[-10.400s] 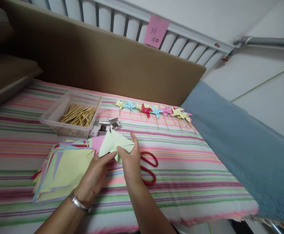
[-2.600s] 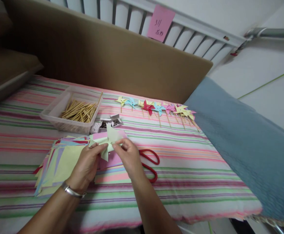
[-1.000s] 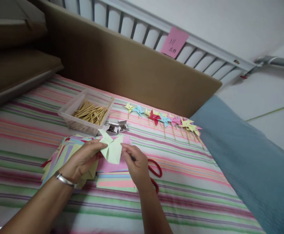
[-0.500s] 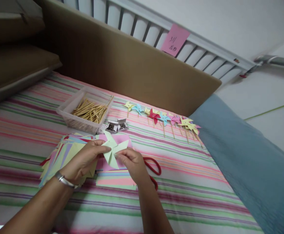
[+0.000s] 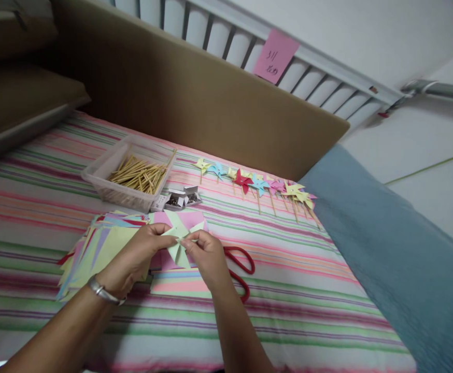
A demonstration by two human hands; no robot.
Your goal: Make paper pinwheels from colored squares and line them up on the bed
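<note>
A pale green paper pinwheel is held up between both hands, its blades folded toward the middle. My left hand pinches it from the left, thumb close to the centre. On the right, the thumb and fingertips of my right hand close on the paper near its middle; whether a small pin is between them is hidden. Pink paper sheets and a stack of striped-looking coloured sheets lie beneath. Beside my right wrist, red-handled scissors rest on the cloth, their blades out of sight.
A fanned pile of coloured paper lies left. Behind it stand a clear plastic box of wooden sticks and small boxes of dark pins. Finished pinwheels line the back right. A brown board borders the striped cloth.
My right fingers have shifted inward toward the pinwheel's centre and now cover more of its right blade. The whole view has moved slightly.
</note>
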